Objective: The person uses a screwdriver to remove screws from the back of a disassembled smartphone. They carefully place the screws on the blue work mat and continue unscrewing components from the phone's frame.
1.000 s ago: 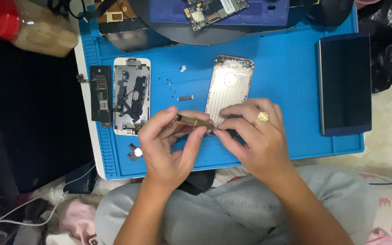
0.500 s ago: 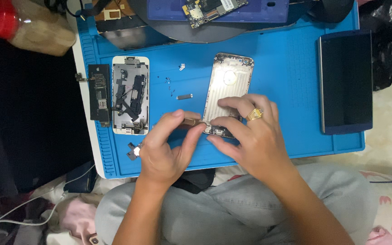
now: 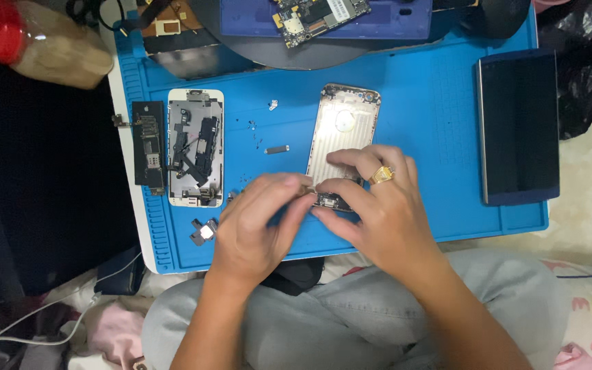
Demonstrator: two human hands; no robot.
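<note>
The left hand (image 3: 258,223) and the right hand (image 3: 378,212) meet over the near edge of a blue work mat (image 3: 419,123), fingertips drawn together on a small dark phone part (image 3: 329,200) that sits at the bottom end of a gold phone housing (image 3: 342,133). The left hand's thumb and forefinger are pinched together at the part's left side, beside a small brownish piece; how much of it they actually grip is hidden by the fingers. The right hand, wearing a gold ring (image 3: 381,175), lies curled over the lower end of the housing, its fingertips pressing on the same part and holding it down against the mat. The housing lies flat, inside face up, its upper end pointing away from the person. Just left of it, on bare mat, lie a small grey bracket (image 3: 277,148) and a scatter of tiny screws (image 3: 255,133). Further left a white phone frame (image 3: 195,147) lies face down, and touching its left side a dark circuit board (image 3: 148,145). Near the mat's front left corner sits a small metal module (image 3: 203,231). Well apart on the right edge of the mat lies a dark tablet (image 3: 519,127). At the far edge a green circuit board (image 3: 316,15) rests on a purple tray (image 3: 392,24), and off the mat's left corner stands a red-capped jar (image 3: 35,44).
</note>
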